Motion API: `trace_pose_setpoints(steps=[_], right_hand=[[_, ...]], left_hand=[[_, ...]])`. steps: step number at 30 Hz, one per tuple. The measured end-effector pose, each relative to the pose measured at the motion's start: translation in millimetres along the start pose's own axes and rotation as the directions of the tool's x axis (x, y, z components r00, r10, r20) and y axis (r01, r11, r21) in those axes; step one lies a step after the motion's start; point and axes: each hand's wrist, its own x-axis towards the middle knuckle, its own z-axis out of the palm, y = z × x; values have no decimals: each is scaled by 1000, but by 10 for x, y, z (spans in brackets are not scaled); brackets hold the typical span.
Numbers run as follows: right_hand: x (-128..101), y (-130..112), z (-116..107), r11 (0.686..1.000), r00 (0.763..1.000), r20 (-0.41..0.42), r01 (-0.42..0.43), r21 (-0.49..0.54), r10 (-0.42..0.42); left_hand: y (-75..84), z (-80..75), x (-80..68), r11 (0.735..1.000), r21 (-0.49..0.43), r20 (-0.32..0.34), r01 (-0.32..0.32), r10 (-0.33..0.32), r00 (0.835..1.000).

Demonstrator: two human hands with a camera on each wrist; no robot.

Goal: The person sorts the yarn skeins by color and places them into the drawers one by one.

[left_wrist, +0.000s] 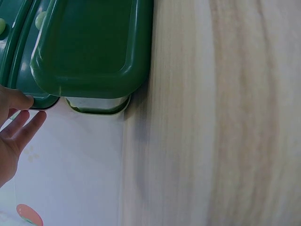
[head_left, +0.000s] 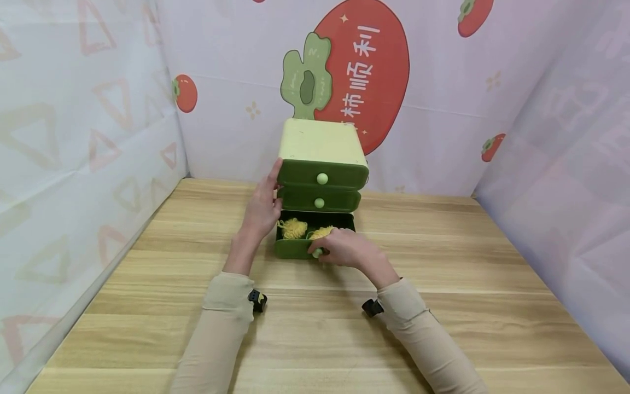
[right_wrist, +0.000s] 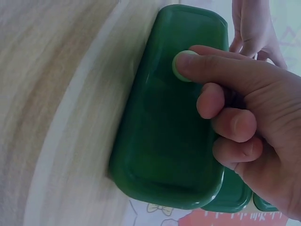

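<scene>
A small cabinet [head_left: 322,139] with a cream shell and green drawer fronts stands on the wooden table. Its bottom drawer [head_left: 290,249] is pulled out, and two yellow stringy clumps lie inside: one at the left [head_left: 294,228], the other at the right [head_left: 322,233], partly covered by my right hand [head_left: 350,249]. That hand pinches the drawer's round light-green knob [right_wrist: 178,70] between thumb and index finger, with the other fingers curled. My left hand [head_left: 261,210] rests on the cabinet's left side, its fingers fairly straight and the thumb [left_wrist: 21,100] touching a drawer front's edge.
The top drawer [head_left: 295,174] and middle drawer [head_left: 297,199] have light-green knobs. Behind the cabinet hangs a cloth backdrop [head_left: 236,49] with red fruit prints. Patterned cloth walls close off the left [head_left: 64,164] and right [head_left: 566,191] of the table [head_left: 443,246].
</scene>
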Motion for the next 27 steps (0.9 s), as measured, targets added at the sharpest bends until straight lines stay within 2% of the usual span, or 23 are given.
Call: trace_pose_setpoints(steps=[4,8,13,21,27], right_hand=[[2,39,30,998,996,-83,41,-50,-45],[16,96,73,996,983,-161,76,-51,-84],[31,162,132,997,972,-222,67,-33,-73],[75,229,187,999,959,-279,48,-7,-48],[146,244,157,1000,961,-278,-3,10,6]], left_hand=[[-2,3,4,1000,2,3,0,0,1000],[6,-6,2,1000,-11,18,24,-24,1000],[5,-6,-1,999,-11,32,47,-47,998],[-14,14,-1,999,-8,24,36,-36,999],[-16,19,-3,1000,-6,14,24,-24,1000]])
